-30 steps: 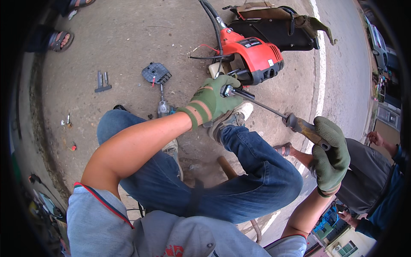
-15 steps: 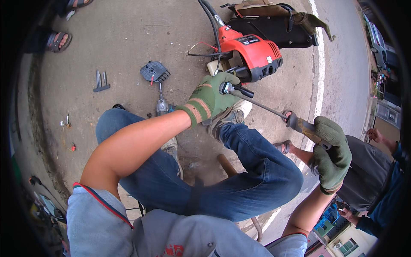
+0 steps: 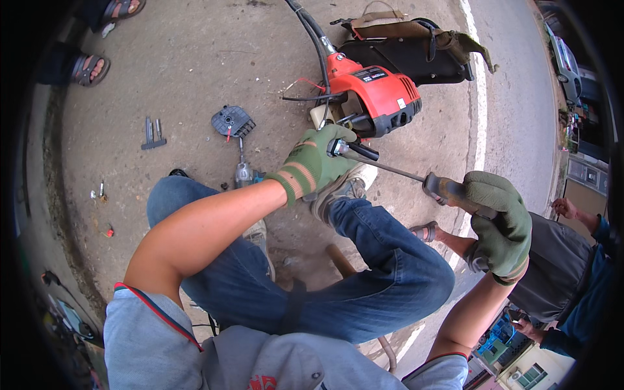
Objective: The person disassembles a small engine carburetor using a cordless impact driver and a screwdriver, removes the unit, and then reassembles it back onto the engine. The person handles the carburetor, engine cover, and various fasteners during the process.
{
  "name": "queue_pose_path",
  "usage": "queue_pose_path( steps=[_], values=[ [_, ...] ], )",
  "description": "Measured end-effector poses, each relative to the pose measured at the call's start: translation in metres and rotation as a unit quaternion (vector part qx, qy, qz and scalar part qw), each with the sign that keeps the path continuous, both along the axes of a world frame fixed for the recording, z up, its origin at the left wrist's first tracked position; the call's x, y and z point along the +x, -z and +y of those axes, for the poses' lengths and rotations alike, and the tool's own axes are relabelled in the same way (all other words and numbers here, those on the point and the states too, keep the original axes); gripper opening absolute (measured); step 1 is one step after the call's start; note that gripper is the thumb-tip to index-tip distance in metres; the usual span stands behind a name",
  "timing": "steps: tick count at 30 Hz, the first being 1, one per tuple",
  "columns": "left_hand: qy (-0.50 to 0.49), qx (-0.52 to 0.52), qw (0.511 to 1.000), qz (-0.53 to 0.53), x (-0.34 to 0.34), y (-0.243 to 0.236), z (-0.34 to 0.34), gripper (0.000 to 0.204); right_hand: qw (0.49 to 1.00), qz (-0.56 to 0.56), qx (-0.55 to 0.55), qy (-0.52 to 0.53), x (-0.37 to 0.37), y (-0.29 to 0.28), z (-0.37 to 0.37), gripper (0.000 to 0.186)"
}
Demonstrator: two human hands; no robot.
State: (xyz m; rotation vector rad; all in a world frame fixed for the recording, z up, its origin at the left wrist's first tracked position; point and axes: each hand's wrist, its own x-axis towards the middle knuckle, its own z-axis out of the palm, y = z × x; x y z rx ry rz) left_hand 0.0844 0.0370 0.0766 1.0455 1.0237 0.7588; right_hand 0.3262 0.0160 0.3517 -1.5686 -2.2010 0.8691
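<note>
My left hand (image 3: pixel 318 158), in a green knitted glove, is closed around a small black part (image 3: pixel 365 151) with a shiny metal piece, just below the red engine (image 3: pixel 389 94). What exactly this part is, I cannot make out. In my right hand (image 3: pixel 499 221), also gloved, is a screwdriver (image 3: pixel 396 171) with a long thin shaft and a thick worn handle. The fingers wrap the rear of the handle. Its tip reaches the part in my left hand; the exact contact point is too small to tell. Loose wires hang from the engine's open side.
A black backpack frame (image 3: pixel 406 58) with straps lies beyond the engine. A dark plastic cover (image 3: pixel 233 121), a power tool (image 3: pixel 244 173) and several metal tools (image 3: pixel 154 134) lie on the concrete at left. A person's sandalled foot (image 3: pixel 427 230) stands close at right, another (image 3: pixel 91 69) at far left.
My right hand has shifted its fingers on the screwdriver handle, now wrapped further around it. The tip stays at the part in my left hand. The whole view has shifted slightly.
</note>
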Motion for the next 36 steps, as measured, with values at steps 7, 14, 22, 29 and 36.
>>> queue_pose_path(
  steps=[7,14,22,29,36],
  values=[
    [-0.015,-0.006,1.0,-0.002,0.004,-0.003,0.001,0.043,0.997,-0.016,-0.043,0.061,-0.002,-0.007,-0.005,0.059],
    [0.005,-0.004,1.0,0.014,0.001,-0.005,0.001,0.048,0.998,-0.065,-0.021,-0.013,-0.022,-0.018,-0.005,0.06],
    [-0.026,-0.011,1.0,0.002,0.004,0.001,-0.002,0.042,0.965,0.018,-0.119,0.234,-0.013,0.003,-0.004,0.047],
    [-0.009,-0.066,0.997,-0.047,0.014,-0.004,0.002,0.049,0.956,0.227,0.037,0.18,-0.005,0.043,-0.001,0.069],
    [-0.044,-0.074,0.994,-0.067,0.01,-0.01,-0.001,0.05,0.927,0.155,0.172,0.295,-0.039,0.052,-0.007,0.06]
  ],
)
